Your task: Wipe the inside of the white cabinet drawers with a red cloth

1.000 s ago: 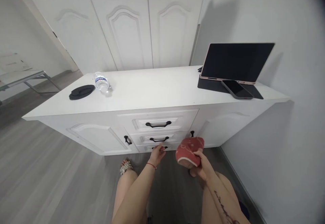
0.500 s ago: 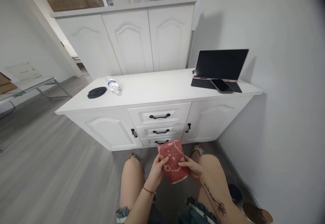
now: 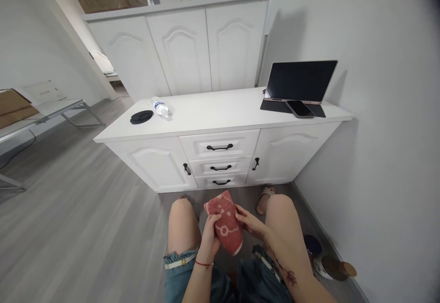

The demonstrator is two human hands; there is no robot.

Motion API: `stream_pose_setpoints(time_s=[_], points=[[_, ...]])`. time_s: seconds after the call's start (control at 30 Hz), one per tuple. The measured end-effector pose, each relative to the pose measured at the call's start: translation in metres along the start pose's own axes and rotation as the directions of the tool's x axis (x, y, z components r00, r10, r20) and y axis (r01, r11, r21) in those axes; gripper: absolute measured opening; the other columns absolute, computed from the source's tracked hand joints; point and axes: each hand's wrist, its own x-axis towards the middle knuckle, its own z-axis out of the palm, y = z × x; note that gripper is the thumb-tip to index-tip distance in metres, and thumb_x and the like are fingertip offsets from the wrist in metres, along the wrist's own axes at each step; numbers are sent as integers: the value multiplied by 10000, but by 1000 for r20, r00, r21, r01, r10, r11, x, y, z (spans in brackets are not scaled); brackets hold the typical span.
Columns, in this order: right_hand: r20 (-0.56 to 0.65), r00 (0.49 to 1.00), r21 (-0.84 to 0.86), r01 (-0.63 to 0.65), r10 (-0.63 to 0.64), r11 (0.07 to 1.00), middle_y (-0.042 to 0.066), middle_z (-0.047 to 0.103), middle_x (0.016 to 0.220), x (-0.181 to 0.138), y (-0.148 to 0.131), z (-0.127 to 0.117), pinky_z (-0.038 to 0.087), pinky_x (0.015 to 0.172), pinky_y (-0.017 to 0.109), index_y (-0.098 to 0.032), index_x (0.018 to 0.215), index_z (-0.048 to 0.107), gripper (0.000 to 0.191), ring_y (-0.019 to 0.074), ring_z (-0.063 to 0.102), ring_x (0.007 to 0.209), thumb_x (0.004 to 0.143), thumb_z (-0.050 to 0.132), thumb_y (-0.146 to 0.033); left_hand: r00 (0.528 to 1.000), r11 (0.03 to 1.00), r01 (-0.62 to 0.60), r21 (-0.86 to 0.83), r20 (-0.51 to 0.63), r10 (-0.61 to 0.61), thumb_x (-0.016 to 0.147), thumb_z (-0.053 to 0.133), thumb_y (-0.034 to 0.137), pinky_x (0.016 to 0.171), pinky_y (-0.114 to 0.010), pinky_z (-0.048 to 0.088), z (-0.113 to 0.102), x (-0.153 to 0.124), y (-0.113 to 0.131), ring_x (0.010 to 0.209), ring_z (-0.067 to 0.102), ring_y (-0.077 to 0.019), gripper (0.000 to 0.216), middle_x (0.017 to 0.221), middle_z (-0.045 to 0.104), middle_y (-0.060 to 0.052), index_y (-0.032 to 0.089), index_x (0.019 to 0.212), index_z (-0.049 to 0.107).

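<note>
A folded red towel [image 3: 225,220] with a pale pattern is held between my two hands, above the floor between my knees. My left hand [image 3: 210,235] grips its left side, thumb on top and fingers underneath. At the right edge, my right hand [image 3: 249,222] has its thumb on the towel's face; the other fingers are partly hidden behind it. The towel is tilted and folded narrow, its pale lower edge toward me.
Ahead stands a white cabinet [image 3: 213,117] with black handles. On its top are a plastic bottle [image 3: 161,107], a flat black object [image 3: 141,117], a tablet [image 3: 301,81] and a phone [image 3: 300,109]. Jars [image 3: 333,267] stand on the floor by the right wall.
The towel has become narrower, its right part folded back, and it has shifted slightly left and tilted. Both hands still hold it. The view has turned a little left and downward.
</note>
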Motion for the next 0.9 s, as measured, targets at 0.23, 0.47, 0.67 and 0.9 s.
stream_pose_setpoints(time_s=[0.23,0.47,0.67,0.9], points=[[35,998,126,42,-47,991,108,648,1268,-4,-5,17,356,1088,475,-257,1253,612,747,265,608,1132,601,841,-543,997,994,-69,88,-12,70,533,800,154,674,-260,529,-2,9,-3,669,674,-149,254,721,728,6,185,744,662],[-27,999,180,-27,32,983,65,715,1119,-6,-11,24,424,1035,472,-249,1193,632,689,252,670,1005,568,873,-407,999,999,-41,16,-4,41,605,831,201,804,-305,546,-7,17,-4,774,712,-181,326,857,766,-41,173,903,703],[11,996,192,-89,88,977,63,738,997,-10,-23,31,444,1005,462,-212,1052,680,554,254,682,954,559,859,-392,982,977,184,-108,50,-180,758,734,242,841,-355,561,-12,15,2,755,721,-201,171,821,757,-87,137,884,686],[0,995,174,-98,99,980,84,730,998,-8,-25,31,462,976,450,-206,996,683,508,266,680,941,584,851,-450,997,997,-73,37,-13,73,681,819,246,856,-305,538,-9,24,-3,818,707,-172,291,898,755,-34,192,936,689]])
